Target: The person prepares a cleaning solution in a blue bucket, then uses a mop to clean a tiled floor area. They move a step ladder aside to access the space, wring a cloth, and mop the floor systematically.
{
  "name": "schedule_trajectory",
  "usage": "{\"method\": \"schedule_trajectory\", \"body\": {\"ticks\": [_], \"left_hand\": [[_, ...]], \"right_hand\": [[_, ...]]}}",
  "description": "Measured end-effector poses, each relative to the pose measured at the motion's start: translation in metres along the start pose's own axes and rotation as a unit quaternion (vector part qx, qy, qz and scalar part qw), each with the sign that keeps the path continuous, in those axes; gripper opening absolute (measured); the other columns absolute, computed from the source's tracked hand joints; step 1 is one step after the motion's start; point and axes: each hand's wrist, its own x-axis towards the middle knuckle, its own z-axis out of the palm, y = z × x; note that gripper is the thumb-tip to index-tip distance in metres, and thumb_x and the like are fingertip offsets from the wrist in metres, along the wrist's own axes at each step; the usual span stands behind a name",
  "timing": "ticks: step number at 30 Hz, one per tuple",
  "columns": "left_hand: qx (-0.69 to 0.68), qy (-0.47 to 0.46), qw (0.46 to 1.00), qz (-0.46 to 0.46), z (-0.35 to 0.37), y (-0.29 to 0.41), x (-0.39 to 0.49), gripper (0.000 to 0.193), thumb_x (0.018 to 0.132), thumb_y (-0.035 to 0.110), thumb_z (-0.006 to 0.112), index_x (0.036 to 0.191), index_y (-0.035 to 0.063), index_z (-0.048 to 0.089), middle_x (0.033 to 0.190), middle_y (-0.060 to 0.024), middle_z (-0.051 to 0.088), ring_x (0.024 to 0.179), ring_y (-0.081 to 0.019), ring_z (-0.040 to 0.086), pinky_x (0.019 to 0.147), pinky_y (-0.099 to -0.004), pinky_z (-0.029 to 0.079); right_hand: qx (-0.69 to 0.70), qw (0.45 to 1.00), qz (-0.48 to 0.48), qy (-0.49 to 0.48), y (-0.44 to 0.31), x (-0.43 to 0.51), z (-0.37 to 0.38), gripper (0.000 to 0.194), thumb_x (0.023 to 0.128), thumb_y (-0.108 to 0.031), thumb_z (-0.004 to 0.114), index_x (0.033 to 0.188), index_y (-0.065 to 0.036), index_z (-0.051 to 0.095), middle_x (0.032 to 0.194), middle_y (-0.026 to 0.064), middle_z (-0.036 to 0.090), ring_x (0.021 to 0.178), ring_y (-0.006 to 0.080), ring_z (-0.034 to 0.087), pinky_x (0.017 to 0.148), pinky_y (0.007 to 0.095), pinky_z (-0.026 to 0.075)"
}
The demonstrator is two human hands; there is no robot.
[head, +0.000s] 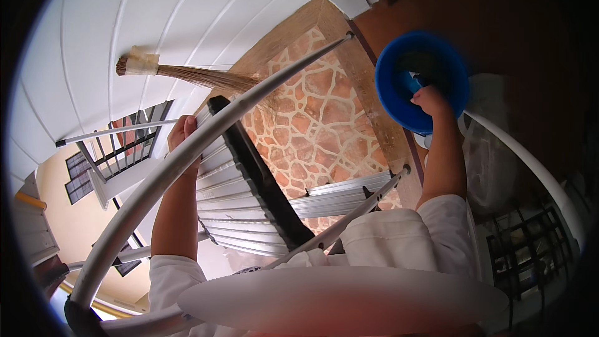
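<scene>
My left hand (180,132) is closed in a fist at one end of a thin white pole (119,129) with a black tip. The fist is beside the ridged metal step (234,196) of a ladder, and the ladder's rail partly hides the forearm. On the other side, my right hand (430,101) reaches down inside a blue plastic bucket (384,85). Its fingers are around a light-blue and white object (413,81), too shadowed to name. Dark contents, hard to make out, lie at the bottom of the bucket.
A curved metal ladder rail (206,138) crosses before me. Against white wall panels (187,18) leans a stick broom (196,76). Stone-patterned floor (318,126) lies below. Clear plastic (489,159) and a black grille (529,248) are at the right.
</scene>
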Motion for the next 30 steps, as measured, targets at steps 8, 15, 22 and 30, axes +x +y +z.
{"method": "schedule_trajectory", "body": {"ticks": [8,15,22,30], "left_hand": [[0.137,0.055,0.980,0.136,0.006,-0.006,-0.001,0.032,0.085,0.031,0.049,0.077,0.0018,0.060,0.071,-0.0147,0.058,0.069,-0.0266,0.054,0.066,-0.0344,0.043],[0.136,0.126,0.981,0.059,0.003,0.020,-0.008,0.045,0.082,0.043,0.047,0.114,0.0108,0.051,0.112,-0.0169,0.051,0.103,-0.0319,0.049,0.086,-0.0404,0.038],[-0.029,0.204,0.964,0.168,-0.011,0.038,-0.111,0.058,0.075,0.036,0.063,0.123,0.0106,0.041,0.127,-0.0167,0.035,0.113,-0.0342,0.037,0.094,-0.0433,0.031],[-0.146,0.108,0.956,0.230,-0.042,-0.037,-0.321,0.058,0.071,0.020,0.067,0.121,0.0077,0.040,0.124,-0.0190,0.038,0.110,-0.0365,0.040,0.091,-0.0423,0.036]], "right_hand": [[0.179,0.981,-0.053,0.053,-0.030,-0.083,-0.017,0.029,0.072,-0.022,0.067,0.094,-0.004,0.064,0.090,0.0151,0.064,0.083,0.0240,0.060,0.076,0.0302,0.044],[0.233,0.968,-0.038,0.083,-0.072,-0.152,-0.039,0.033,0.075,-0.024,0.064,0.103,-0.005,0.062,0.100,0.0108,0.062,0.091,0.0199,0.057,0.080,0.0296,0.042],[0.306,0.945,-0.052,0.104,-0.114,-0.248,-0.047,0.035,0.079,-0.024,0.060,0.110,-0.008,0.057,0.102,0.0022,0.057,0.093,0.0128,0.051,0.072,0.0273,0.038],[0.304,0.924,-0.159,0.167,-0.169,-0.426,-0.015,0.034,0.081,-0.025,0.058,0.110,-0.008,0.058,0.105,-0.0001,0.055,0.095,0.0103,0.050,0.073,0.0239,0.036]]}}
